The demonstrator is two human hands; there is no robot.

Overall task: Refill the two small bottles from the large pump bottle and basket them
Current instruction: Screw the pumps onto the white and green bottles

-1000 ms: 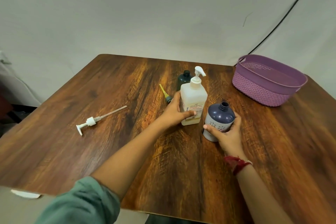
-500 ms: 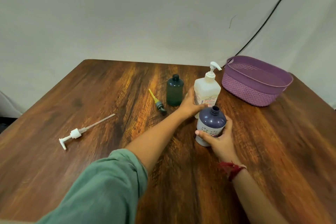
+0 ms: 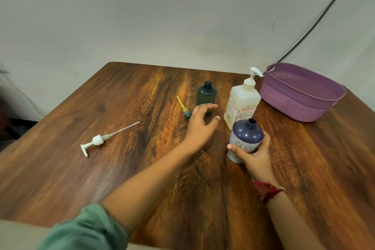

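Observation:
The large white pump bottle [image 3: 242, 101] stands upright right of centre, with its pump head on. Just in front of it my right hand [image 3: 255, 155] grips a small navy-and-white bottle [image 3: 245, 138] with an uncapped neck, standing on the table. My left hand [image 3: 202, 123] hovers open to the left of the pump bottle, touching nothing. Behind my left fingers stands a small dark green bottle [image 3: 206, 95], its lower part hidden by them. A yellow-tipped nozzle cap [image 3: 183, 110] lies beside it.
A purple woven basket [image 3: 298, 95] sits at the back right of the wooden table [image 3: 121, 168]. A loose white pump head with a long tube [image 3: 99, 140] lies at the left. A black cable [image 3: 316, 22] runs down the wall behind the basket.
My left hand has let go of the large pump bottle and drawn back to the left, fingers apart. The pump bottle stands further right than a second ago. My right hand keeps hold of the navy bottle.

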